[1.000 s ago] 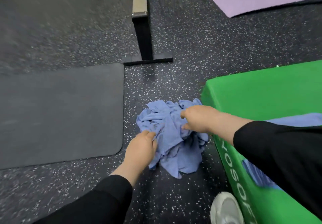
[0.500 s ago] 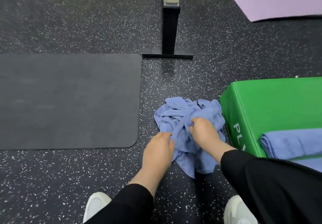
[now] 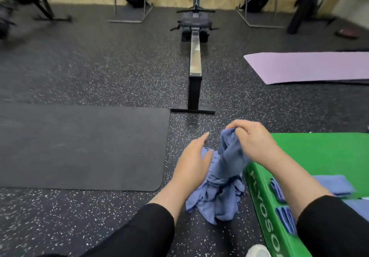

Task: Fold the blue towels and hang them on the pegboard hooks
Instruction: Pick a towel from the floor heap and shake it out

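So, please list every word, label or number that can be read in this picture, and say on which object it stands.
"PLYOSO": white letters on the side of the green padded box, running down it; the word is cut off at the frame edge.
Label tag on the crumpled blue towel: too small to read.
No other text is readable.

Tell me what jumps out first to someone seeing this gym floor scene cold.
The right hand grips a blue towel, pulling it up out of a crumpled pile of blue towels on the speckled floor, while the left hand hangs open beside it. Right of the pile sits a bright green plyo box with folded blue towels on top. Behind, a rowing machine rail runs away, between a dark mat and a lilac mat.
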A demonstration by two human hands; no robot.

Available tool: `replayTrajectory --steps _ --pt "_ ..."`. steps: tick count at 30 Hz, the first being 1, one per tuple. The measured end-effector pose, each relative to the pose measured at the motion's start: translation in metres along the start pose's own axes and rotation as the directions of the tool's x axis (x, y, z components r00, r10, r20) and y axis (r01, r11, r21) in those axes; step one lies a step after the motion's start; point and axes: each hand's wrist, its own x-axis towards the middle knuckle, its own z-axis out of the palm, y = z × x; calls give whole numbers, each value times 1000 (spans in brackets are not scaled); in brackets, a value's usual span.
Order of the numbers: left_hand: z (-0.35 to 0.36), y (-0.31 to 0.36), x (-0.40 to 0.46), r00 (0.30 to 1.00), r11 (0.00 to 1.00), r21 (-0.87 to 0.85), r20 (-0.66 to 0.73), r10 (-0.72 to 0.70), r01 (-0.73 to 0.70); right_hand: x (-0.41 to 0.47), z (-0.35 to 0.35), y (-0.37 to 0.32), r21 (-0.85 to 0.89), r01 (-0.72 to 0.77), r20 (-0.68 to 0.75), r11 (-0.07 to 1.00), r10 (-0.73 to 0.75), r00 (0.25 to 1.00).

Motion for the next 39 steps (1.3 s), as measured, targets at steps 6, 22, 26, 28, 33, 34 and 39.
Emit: replayTrajectory --steps 6,22,26,28,33,34,39 --pt "-43 59 -32 976 987 -6 148 158 -159 -43 -34 -61 159 153 9 975 -157 988" --pt "-80 53 -21 1000 991 -129 0 -30 30 -20 -44 -44 108 38 225 993 -61 972" --pt "-78 66 -12 999 986 -166 13 -30 32 -12 -25 -43 73 86 343 994 -106 933" --pt "-78 68 -9 998 979 -196 3 -58 57 -7 -20 -40 104 71 342 992 -103 934" --pt "-87 69 -6 994 974 -199 29 -102 106 0 -21 -37 110 43 111 993 -55 992" --pt "-89 68 -6 991 976 -177 57 -118 127 2 -23 -34 88 26 11 996 -27 1000" --pt "-96 59 -9 968 965 -111 114 -226 238 8 -34 -17 114 -146 -160 983 163 974"
